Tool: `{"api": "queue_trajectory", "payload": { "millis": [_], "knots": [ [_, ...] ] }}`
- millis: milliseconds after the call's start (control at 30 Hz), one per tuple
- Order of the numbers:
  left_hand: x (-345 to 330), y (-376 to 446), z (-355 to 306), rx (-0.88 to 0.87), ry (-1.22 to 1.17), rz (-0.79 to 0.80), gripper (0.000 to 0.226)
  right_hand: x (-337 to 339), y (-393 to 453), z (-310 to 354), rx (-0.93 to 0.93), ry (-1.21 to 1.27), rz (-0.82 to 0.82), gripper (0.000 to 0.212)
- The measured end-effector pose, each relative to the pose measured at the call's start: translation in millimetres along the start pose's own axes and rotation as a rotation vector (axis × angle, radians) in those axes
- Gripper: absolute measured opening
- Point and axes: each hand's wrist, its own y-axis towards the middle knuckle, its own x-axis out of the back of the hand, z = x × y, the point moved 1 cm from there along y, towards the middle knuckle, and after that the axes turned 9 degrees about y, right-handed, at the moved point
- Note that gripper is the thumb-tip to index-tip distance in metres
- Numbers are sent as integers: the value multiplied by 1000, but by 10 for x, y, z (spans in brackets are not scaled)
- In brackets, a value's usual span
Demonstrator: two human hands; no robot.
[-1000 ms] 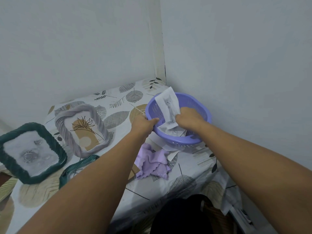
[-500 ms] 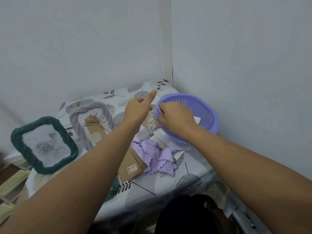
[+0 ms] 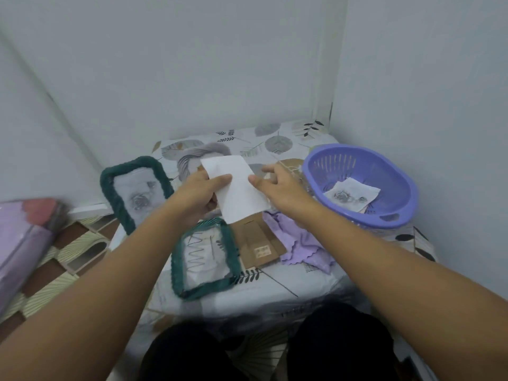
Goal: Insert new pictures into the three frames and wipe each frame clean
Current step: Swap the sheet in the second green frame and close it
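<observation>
Picture: a white paper sheet (image 3: 235, 188) was held up above the middle of the surface (image 3: 275, 284), blank side toward the camera, tilted with its far edge to the left.
Left grip: the left hand (image 3: 200, 195) was pinching the sheet's left edge, thumb on the near face and fingers curled behind.
Right grip: the right hand (image 3: 277, 185) was seen at the sheet's right edge with thumb extended and fingers loosely spread; whether the thumb touched the paper could not be told.
Arm pose: both forearms were stretched forward from the near edge, converging on the sheet, wrists roughly level.
Handling: the sheet was judged light, thin and floppy, easily creased or smudged; it would best be taken by 2 opposite edges and kept flat.
Frames: 3 were seen. A green frame (image 3: 136, 192) leaned at the left, a second green frame (image 3: 204, 257) lay flat near the person, and a grey twisted frame (image 3: 192, 160) stood far behind the sheet, mostly hidden.
Backing: a brown card panel (image 3: 258, 244) lay just right of the near green frame.
Cloth: a lilac cloth (image 3: 299, 240) lay crumpled beside the card, partly under the right forearm.
Basket: a purple basket (image 3: 395, 215) stood at the right, with another printed picture (image 3: 351, 195) inside.
Progress: judged early; the near frame looked open and unfilled.
</observation>
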Motion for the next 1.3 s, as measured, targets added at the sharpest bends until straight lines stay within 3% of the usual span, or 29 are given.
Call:
{"api": "queue_trajectory", "payload": {
  "millis": [133, 300, 633, 1300],
  "knots": [
    [321, -229, 307, 89, -40, 23, 16, -387, -4, -139, -103, 93, 132, 35],
    [566, -373, 778, 159, 149, -128, 24, -734, -82, -310, -140, -29, 150, 15],
    [580, -482, 1287, 57, 441, -321, 33, -971, -160, -489, -78, -505, 185, 21],
    [529, -534, 1578, -119, 430, -369, 38, -928, -101, -630, 27, -636, 199, 39]
  ]
}}
